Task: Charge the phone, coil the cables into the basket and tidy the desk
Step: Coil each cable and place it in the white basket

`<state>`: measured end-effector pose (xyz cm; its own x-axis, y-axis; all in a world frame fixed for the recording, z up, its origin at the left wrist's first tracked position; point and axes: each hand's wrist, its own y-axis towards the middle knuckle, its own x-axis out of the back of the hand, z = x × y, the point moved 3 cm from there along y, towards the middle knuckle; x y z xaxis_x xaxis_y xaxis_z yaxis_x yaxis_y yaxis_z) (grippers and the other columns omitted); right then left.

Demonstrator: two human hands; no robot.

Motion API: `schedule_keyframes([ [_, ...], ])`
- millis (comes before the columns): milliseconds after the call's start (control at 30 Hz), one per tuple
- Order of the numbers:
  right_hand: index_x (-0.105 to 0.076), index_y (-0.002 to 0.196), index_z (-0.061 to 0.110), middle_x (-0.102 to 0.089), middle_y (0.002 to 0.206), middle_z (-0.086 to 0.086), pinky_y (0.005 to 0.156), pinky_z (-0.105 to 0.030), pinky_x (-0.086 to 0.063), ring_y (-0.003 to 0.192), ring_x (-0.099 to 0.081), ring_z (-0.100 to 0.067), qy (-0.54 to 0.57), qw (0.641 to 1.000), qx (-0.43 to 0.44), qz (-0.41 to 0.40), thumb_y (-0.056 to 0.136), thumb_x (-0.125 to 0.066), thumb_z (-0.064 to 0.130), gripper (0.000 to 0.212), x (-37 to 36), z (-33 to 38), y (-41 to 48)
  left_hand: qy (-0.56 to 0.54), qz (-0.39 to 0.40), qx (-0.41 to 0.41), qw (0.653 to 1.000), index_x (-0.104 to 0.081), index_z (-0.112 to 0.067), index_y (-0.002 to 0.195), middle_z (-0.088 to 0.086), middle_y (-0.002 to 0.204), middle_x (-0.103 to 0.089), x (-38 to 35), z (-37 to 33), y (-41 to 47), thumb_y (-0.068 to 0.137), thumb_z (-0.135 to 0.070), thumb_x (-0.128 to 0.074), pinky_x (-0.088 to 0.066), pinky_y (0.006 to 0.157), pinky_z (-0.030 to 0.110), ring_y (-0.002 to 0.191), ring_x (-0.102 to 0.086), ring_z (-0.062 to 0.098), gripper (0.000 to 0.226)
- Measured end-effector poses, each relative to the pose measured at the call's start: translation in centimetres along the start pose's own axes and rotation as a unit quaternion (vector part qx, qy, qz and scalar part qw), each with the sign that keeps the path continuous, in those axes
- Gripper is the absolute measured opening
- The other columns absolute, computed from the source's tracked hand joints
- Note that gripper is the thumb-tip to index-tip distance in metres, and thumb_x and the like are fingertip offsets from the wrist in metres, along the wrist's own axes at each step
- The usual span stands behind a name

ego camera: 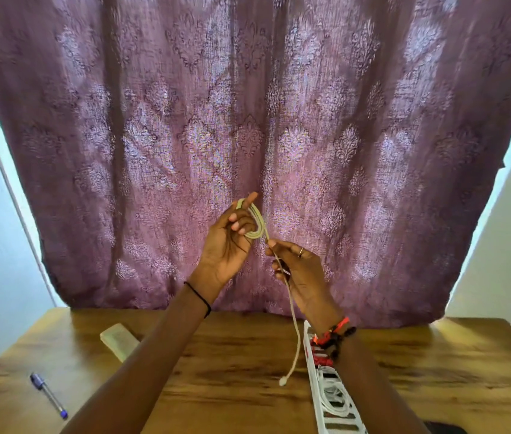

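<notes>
A patterned purple curtain (248, 120) is seen behind a wooden worktop (232, 371), above which a cream cable (255, 222) is held mid-coil.

The cable is kept in the air, above and left of the white slatted basket (313, 386). Its loops are gripped by the left hand (229, 242), fingers curled round them, and the strand leaving them is pinched by the right hand (301, 270) just below. The coil's long axis stands roughly upright; the loose tail hangs down, its plug end (283, 382) pointed at the worktop just left of the basket's rim. If the left grip were slackened, the springy loops would likely be lost. The dangling plug could also be snagged in the basket's slats as the tail is drawn up. A pen (49, 396) is seen well left of the basket.
</notes>
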<state>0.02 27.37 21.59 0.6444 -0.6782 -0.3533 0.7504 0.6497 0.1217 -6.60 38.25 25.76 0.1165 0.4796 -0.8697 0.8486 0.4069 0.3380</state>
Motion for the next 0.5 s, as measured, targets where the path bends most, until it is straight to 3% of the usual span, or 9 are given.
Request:
schedule_keyframes([
  [133,-0.071,0.083,0.009,-0.07,0.063,0.001,0.041,-0.014,-0.04,0.044,-0.047,-0.005,-0.023,1.0,-0.016,0.002,0.083,-0.067,0.009,0.004,0.0,-0.9,-1.0,0.087,-0.061,-0.065,0.992,-0.048,0.006,0.121,-0.009,0.052,-0.044,-0.1,-0.3,0.4,0.099,-0.015,-0.032,-0.037,0.046,0.011,0.042,-0.04,0.003,0.033],
  [333,-0.07,0.079,0.01,-0.069,0.062,0.001,0.039,-0.016,-0.04,0.041,-0.049,-0.007,-0.096,0.994,-0.027,0.038,0.084,-0.066,0.009,0.006,0.1,-1.8,-2.4,0.292,-0.127,-0.15,0.936,-0.06,-0.005,0.106,-0.008,0.054,-0.056,0.2,-0.8,0.8,0.099,-0.016,-0.04,-0.046,0.052,0.012,0.048,-0.05,0.001,0.024],
  [400,-0.07,0.078,0.014,-0.069,0.058,0.004,0.039,-0.016,-0.04,0.038,-0.048,-0.005,-0.135,0.989,-0.029,0.058,0.084,-0.065,0.009,0.009,0.0,-1.8,-2.7,0.443,-0.136,-0.179,0.868,-0.063,-0.007,0.094,-0.008,0.055,-0.059,0.1,-0.9,0.4,0.099,-0.014,-0.042,-0.048,0.054,0.013,0.048,-0.053,0.002,0.023],
  [500,-0.069,0.077,0.017,-0.069,0.056,0.004,0.036,-0.014,-0.037,0.035,-0.045,-0.002,-0.192,0.977,-0.013,0.092,0.085,-0.065,0.008,0.013,0.2,-1.5,-2.6,0.655,-0.101,-0.189,0.725,-0.058,-0.007,0.08,-0.011,0.053,-0.062,0.7,-0.8,0.1,0.098,-0.008,-0.041,-0.049,0.06,0.021,0.048,-0.054,-0.001,0.025],
])
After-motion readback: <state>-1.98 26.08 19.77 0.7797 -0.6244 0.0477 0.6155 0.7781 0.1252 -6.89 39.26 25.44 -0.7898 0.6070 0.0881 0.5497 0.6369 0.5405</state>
